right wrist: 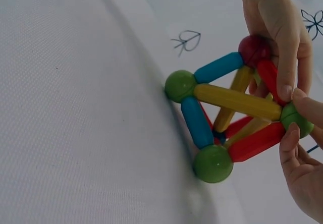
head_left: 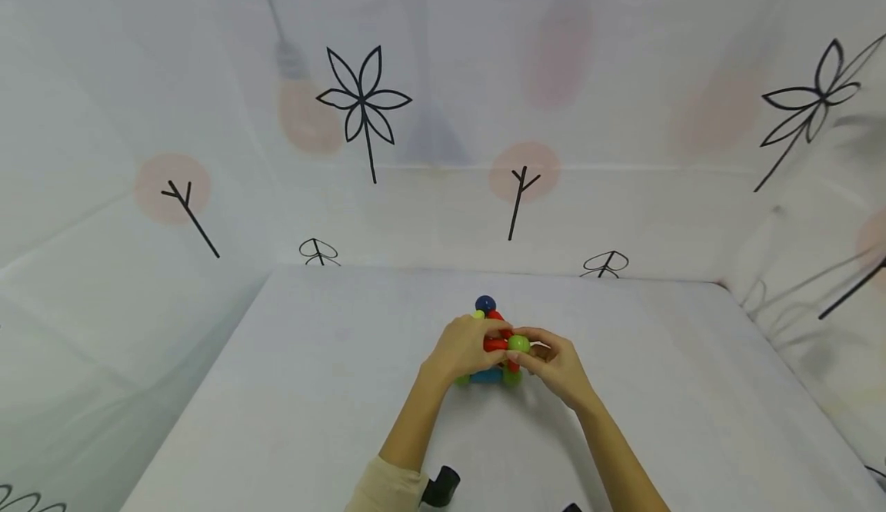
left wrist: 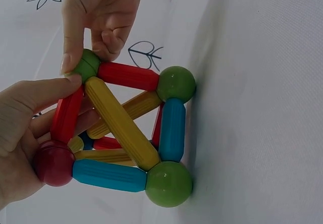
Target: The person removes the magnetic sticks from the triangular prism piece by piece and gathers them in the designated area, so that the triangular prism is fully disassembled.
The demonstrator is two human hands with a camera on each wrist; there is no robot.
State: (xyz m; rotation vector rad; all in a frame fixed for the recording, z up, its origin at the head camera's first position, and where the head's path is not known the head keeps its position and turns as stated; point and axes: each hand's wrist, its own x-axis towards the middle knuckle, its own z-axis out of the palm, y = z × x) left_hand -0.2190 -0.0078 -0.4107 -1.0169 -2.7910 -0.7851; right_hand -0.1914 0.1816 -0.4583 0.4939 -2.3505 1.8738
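Note:
A structure of coloured rods and balls stands on the white table. Its blue rods [left wrist: 110, 175] and green balls [left wrist: 169, 184] form the near lower side, and a yellow rod [left wrist: 122, 124] runs diagonally across. My right hand [head_left: 559, 366] pinches the green ball [right wrist: 297, 119] at the top corner between thumb and fingers. From the other side, my left hand [head_left: 462, 349] grips the red rod [left wrist: 67, 114] beside that ball, its thumb at the rod's upper end. A dark red ball [left wrist: 53, 163] sits against the left palm. At the back shows a dark blue ball [head_left: 485, 304].
The white table [head_left: 311, 389] spreads out around the structure. White cloth [head_left: 429, 220] with printed flowers and twigs hangs behind it and at both sides. A black device [head_left: 441, 487] is worn at the left wrist by the sleeve [head_left: 389, 486].

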